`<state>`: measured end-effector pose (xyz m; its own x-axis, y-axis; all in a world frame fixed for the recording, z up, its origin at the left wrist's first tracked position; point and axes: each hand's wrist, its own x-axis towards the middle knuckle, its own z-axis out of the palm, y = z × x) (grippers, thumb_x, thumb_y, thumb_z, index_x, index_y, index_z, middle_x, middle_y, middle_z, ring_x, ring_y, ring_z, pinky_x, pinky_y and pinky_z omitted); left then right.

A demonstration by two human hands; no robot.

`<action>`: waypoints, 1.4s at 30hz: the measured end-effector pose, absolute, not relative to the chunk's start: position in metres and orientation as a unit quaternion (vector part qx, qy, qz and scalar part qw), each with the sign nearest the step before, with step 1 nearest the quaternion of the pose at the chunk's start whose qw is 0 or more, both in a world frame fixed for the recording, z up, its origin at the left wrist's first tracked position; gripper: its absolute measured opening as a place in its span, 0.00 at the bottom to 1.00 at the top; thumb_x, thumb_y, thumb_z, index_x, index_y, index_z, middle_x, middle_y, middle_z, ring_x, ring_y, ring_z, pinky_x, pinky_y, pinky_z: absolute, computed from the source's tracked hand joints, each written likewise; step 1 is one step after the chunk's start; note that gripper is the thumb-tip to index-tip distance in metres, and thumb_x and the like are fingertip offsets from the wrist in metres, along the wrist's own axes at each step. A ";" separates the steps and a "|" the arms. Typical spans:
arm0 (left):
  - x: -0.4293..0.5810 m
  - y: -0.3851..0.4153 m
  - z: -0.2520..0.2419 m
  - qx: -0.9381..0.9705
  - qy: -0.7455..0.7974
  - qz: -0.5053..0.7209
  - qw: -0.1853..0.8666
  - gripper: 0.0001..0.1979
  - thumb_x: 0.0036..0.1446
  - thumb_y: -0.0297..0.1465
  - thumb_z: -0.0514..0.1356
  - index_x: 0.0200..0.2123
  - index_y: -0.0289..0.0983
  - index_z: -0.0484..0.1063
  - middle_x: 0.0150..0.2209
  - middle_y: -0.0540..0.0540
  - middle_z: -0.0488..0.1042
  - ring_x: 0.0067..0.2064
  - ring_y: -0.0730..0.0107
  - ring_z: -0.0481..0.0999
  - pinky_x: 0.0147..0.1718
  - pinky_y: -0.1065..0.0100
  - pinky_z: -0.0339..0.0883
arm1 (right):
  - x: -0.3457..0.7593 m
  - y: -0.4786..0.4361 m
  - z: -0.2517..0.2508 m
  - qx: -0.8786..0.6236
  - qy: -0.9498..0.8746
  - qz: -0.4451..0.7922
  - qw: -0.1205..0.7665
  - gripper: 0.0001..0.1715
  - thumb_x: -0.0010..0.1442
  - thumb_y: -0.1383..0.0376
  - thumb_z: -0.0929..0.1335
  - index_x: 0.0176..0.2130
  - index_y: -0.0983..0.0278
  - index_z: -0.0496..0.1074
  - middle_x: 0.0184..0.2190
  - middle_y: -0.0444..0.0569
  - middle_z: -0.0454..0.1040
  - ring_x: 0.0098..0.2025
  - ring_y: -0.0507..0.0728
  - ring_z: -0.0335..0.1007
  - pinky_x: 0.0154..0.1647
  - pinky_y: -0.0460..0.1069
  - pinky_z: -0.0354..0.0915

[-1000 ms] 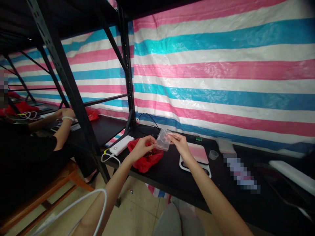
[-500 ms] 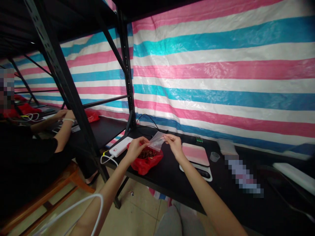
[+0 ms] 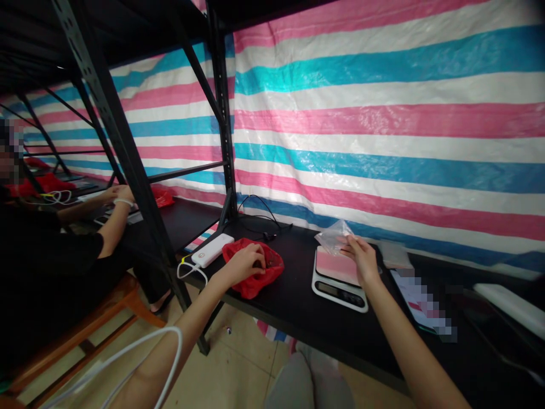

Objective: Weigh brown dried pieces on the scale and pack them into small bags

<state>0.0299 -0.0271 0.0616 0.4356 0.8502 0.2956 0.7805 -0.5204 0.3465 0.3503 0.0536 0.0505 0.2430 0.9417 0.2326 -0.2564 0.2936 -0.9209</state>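
My left hand [image 3: 246, 263] reaches into an open red plastic bag [image 3: 255, 271] lying on the black shelf table [image 3: 298, 307]; its fingers are curled inside the bag and partly hidden. My right hand [image 3: 363, 255] pinches a small clear plastic bag [image 3: 333, 236] and holds it over the far edge of a white digital scale [image 3: 338, 272] with a pink platform. The scale sits right of the red bag.
A white power bank [image 3: 212, 250] with a cable lies left of the red bag. Black cables [image 3: 259, 218] run along the striped tarp wall. A black shelf post [image 3: 225, 125] stands behind. Another person [image 3: 63, 250] sits at the left on a wooden bench.
My right hand carried the clear bag rightwards from above the red bag to the scale. My left hand let go of it and dropped into the red bag.
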 end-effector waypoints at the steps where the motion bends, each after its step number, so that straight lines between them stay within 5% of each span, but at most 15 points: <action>1: 0.029 -0.026 0.063 0.837 0.490 0.229 0.076 0.04 0.48 0.33 0.62 0.27 0.39 0.75 0.38 0.46 0.70 0.42 0.63 0.68 0.40 0.66 0.61 | 0.359 0.053 0.050 -0.403 -0.428 0.432 0.684 0.20 0.40 0.56 0.73 0.31 0.66 0.72 0.28 0.48 0.77 0.21 0.49 0.69 0.21 0.44 0.69; 6: 0.016 -0.025 0.075 0.795 0.550 0.251 0.051 0.08 0.51 0.35 0.59 0.33 0.40 0.76 0.39 0.46 0.71 0.43 0.64 0.67 0.44 0.65 0.60 | 0.394 0.052 0.047 -0.422 -0.406 0.413 0.698 0.20 0.39 0.56 0.74 0.31 0.65 0.73 0.28 0.47 0.77 0.20 0.48 0.69 0.20 0.43 0.70; 12: 0.034 -0.033 0.089 0.801 0.501 0.299 0.136 0.17 0.52 0.41 0.58 0.42 0.41 0.74 0.46 0.44 0.69 0.48 0.61 0.65 0.51 0.60 0.55 | 0.393 0.037 0.047 -0.425 -0.448 0.412 0.670 0.20 0.43 0.55 0.73 0.35 0.64 0.74 0.31 0.49 0.77 0.25 0.50 0.70 0.23 0.43 0.69; 14: 0.070 -0.039 0.085 0.769 0.479 0.374 0.195 0.24 0.51 0.42 0.58 0.51 0.43 0.67 0.50 0.43 0.67 0.51 0.61 0.64 0.53 0.57 0.54 | 0.385 0.027 0.049 -0.420 -0.465 0.408 0.664 0.20 0.46 0.54 0.71 0.37 0.64 0.74 0.33 0.50 0.77 0.28 0.52 0.71 0.24 0.44 0.68; 17: 0.146 -0.045 0.069 0.683 0.405 0.463 0.394 0.48 0.43 0.41 0.65 0.63 0.42 0.41 0.57 0.37 0.57 0.52 0.61 0.65 0.47 0.61 0.62 | 0.375 0.013 0.052 -0.405 -0.499 0.398 0.655 0.19 0.49 0.53 0.69 0.38 0.62 0.74 0.35 0.50 0.76 0.30 0.53 0.71 0.24 0.44 0.67; 19: 0.196 -0.043 0.058 0.593 0.390 0.501 0.495 0.53 0.38 0.41 0.67 0.62 0.41 0.40 0.55 0.35 0.61 0.49 0.61 0.68 0.40 0.65 0.66 | 0.375 0.007 0.056 -0.397 -0.525 0.382 0.649 0.19 0.50 0.53 0.69 0.38 0.62 0.74 0.35 0.49 0.76 0.30 0.53 0.70 0.24 0.44 0.65; 25: 0.264 -0.012 0.046 0.535 0.380 0.490 0.574 0.29 0.42 0.51 0.60 0.37 0.31 0.73 0.28 0.40 0.76 0.26 0.66 0.75 0.23 0.70 0.64 | 0.405 0.009 0.068 -0.406 -0.580 0.330 0.624 0.18 0.51 0.53 0.68 0.35 0.62 0.75 0.24 0.46 0.75 0.20 0.51 0.65 0.19 0.45 0.61; 31: 0.271 0.015 0.040 0.604 0.322 0.487 0.543 0.24 0.43 0.51 0.59 0.23 0.33 0.76 0.20 0.42 0.75 0.20 0.69 0.71 0.20 0.70 0.62 | 0.432 0.039 0.074 -0.406 -0.576 0.315 0.636 0.19 0.49 0.51 0.68 0.30 0.64 0.73 0.23 0.47 0.74 0.12 0.46 0.55 0.11 0.44 0.50; 37: 0.271 0.043 0.029 0.616 0.315 0.535 0.485 0.21 0.48 0.47 0.57 0.23 0.34 0.75 0.22 0.43 0.75 0.22 0.70 0.71 0.22 0.71 0.63 | 0.414 0.061 0.054 -0.370 -0.575 0.377 0.624 0.27 0.51 0.48 0.65 0.46 0.60 0.68 0.34 0.48 0.75 0.19 0.49 0.63 0.14 0.43 0.55; 42: 0.264 0.066 0.025 0.670 0.348 0.509 0.414 0.20 0.52 0.45 0.55 0.27 0.34 0.76 0.23 0.45 0.75 0.25 0.69 0.72 0.26 0.71 0.65 | 0.410 0.070 0.029 -0.414 -0.654 0.332 0.539 0.17 0.50 0.53 0.67 0.25 0.65 0.72 0.19 0.45 0.70 0.18 0.51 0.62 0.20 0.45 0.59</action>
